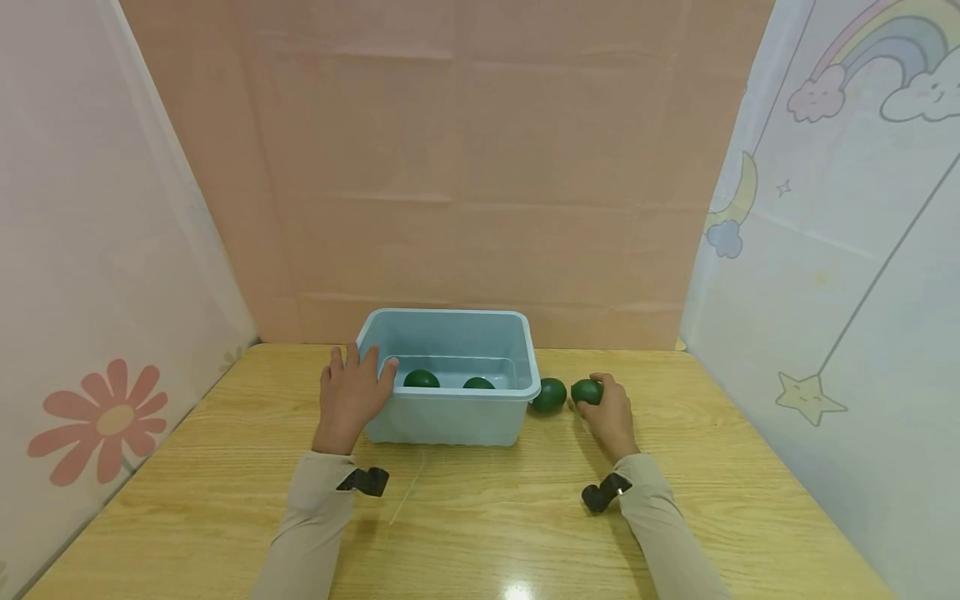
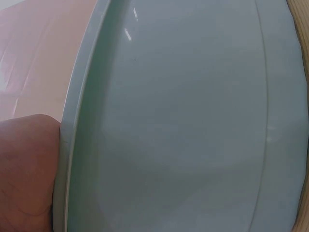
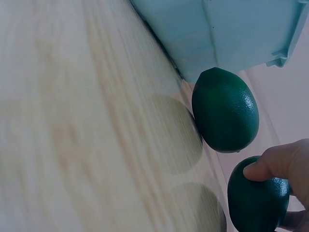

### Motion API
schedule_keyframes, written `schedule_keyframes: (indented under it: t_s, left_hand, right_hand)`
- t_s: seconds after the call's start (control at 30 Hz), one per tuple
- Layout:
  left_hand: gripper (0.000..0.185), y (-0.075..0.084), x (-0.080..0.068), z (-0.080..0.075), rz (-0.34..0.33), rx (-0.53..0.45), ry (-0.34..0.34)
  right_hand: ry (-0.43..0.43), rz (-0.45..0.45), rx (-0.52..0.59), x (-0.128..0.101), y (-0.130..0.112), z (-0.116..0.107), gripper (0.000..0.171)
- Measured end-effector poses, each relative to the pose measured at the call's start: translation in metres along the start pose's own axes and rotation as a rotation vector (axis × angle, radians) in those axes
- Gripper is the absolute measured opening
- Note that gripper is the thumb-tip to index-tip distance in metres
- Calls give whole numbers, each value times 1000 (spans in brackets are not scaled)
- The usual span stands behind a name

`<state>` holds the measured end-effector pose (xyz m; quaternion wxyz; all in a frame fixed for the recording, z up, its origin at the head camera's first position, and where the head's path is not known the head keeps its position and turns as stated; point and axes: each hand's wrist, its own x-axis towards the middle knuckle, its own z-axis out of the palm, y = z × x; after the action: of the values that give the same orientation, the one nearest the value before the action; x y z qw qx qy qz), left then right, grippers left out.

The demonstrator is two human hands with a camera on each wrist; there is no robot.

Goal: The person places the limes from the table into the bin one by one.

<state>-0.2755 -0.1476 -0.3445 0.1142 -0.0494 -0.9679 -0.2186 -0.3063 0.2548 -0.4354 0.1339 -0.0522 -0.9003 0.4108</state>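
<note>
A light blue plastic bin (image 1: 450, 417) stands on the wooden table (image 1: 480, 517), with two dark green avocados (image 1: 422, 379) (image 1: 478, 383) lying inside it. My left hand (image 1: 352, 392) rests against the bin's left wall (image 2: 183, 125), its thumb hooked over the rim. Just right of the bin lies a third avocado (image 1: 549, 395) (image 3: 225, 110). My right hand (image 1: 609, 412) grips a fourth avocado (image 1: 587, 392) (image 3: 256, 198) beside it, low at the table; the thumb (image 3: 275, 164) is curled over it.
A pink board closes the back, and white printed curtains hang at both sides. Bare tabletop runs along the front, near my sleeves.
</note>
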Motion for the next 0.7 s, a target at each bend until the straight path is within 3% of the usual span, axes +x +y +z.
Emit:
schedule_keyframes:
  t_s: [0.7]
  left_hand:
    - [60,-2,1,2,10,4,13]
  right_hand:
    - [8,1,10,0,1,-2,60]
